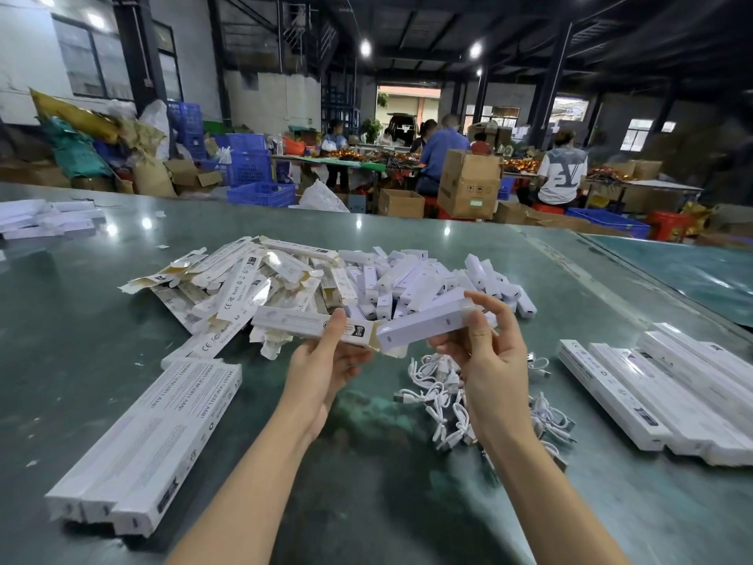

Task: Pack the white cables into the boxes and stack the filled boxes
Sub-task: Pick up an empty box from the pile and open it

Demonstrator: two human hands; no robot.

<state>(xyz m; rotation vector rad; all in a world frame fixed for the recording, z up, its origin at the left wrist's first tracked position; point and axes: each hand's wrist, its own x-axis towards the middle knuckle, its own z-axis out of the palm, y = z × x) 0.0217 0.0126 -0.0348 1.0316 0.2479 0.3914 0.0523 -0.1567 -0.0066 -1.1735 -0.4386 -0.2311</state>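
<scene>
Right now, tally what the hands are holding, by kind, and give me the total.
Open box, gripped by the left hand: 1
White bar, pinched by the right hand, one end at the box's open end: 1
Total: 2

We're on a factory packing floor: a long green worktable (407, 503) heaped with flat cartons (244, 279), workers on stools (562, 173) at benches, blue plastic crates (260, 193), brown shipping boxes (468, 185), steel beams overhead.
</scene>
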